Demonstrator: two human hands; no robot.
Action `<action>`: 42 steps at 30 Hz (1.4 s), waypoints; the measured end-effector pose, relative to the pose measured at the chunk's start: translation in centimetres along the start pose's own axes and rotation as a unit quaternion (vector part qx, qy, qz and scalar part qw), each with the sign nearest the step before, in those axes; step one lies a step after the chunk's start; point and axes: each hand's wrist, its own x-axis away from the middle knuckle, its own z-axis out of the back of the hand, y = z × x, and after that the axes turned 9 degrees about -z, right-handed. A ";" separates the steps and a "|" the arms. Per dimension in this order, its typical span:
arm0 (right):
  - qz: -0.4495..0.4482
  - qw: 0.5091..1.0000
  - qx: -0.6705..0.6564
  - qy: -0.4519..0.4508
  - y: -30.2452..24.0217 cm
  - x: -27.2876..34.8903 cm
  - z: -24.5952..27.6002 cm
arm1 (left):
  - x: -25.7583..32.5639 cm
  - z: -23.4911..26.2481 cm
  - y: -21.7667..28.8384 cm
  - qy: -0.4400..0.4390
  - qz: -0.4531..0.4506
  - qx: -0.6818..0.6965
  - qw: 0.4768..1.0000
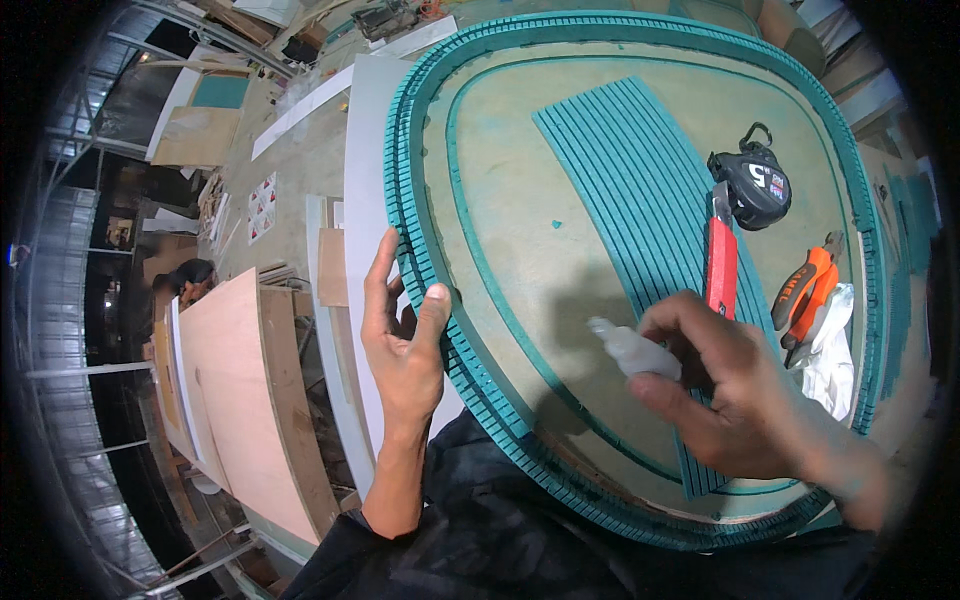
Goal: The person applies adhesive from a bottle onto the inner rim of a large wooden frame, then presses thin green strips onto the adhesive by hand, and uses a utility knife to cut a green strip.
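Observation:
A rounded pale panel [510, 250] lies before me, edged by a raised teal rim [408, 180] cut with close slots. My left hand [408, 365] grips the rim's left side, thumb on top, fingers along the outer face. In my right hand [735, 385] is a small white squeeze bottle [645, 355], its narrow nozzle pointing left above the panel. A grooved teal sheet [620, 180] lies beneath that hand. On and beside the sheet rest a red utility knife [721, 265] and a black tape measure [762, 188]. Orange-handled pliers [808, 290] sit farther right.
Crumpled white plastic [828, 355] lies inside the rim at the right. To the left stands a large plywood box [235, 400], with another person [190, 280] beyond it. Long white boards [372, 130] run along the rim's left side.

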 end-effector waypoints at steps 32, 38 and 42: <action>0.077 0.962 0.244 -0.090 -0.8 -8.4 -1.7 | 4.2 0.1 0.9 -0.046 0.002 -0.101 0.994; 0.127 0.950 0.276 -0.071 -1.3 -9.9 -2.6 | 3.9 0.2 0.7 -0.056 -0.018 -0.110 0.992; 0.162 0.948 0.268 -0.060 -1.3 -10.6 -2.7 | 3.9 -0.1 0.9 -0.037 0.028 -0.112 0.993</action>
